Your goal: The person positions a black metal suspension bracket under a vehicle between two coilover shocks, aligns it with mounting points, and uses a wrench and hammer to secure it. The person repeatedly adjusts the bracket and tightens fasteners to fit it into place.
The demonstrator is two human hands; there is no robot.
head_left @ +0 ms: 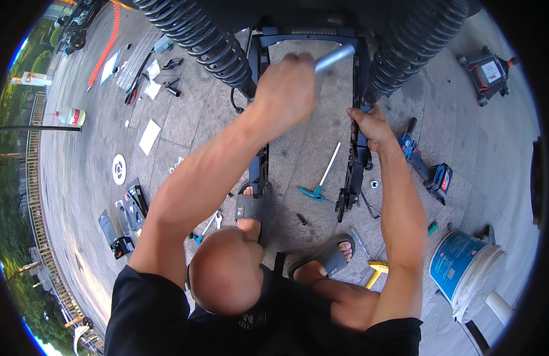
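Note:
My left hand [288, 88] is a closed fist around a silver metal bar [335, 57], raised between two black coil springs [194, 41]. The bar's far end is smeared, and my fist hides the rest, so its kind does not show. My right hand [373, 126] wraps round the right rail of a black metal frame [356, 163], just below the other spring's foot. On the paving between the rails lies a teal T-handle wrench [315, 193]. A small dark bolt [302, 219] is near my feet.
Right of my right arm lie a blue cordless power tool [412, 148], a yellow-handled tool [377, 268] and a blue-and-white bucket [464, 267]. A floor jack [485, 74] stands at the far right. Leftward are a white disc [119, 169], packaged parts [129, 210] and a red coiled hose [113, 44].

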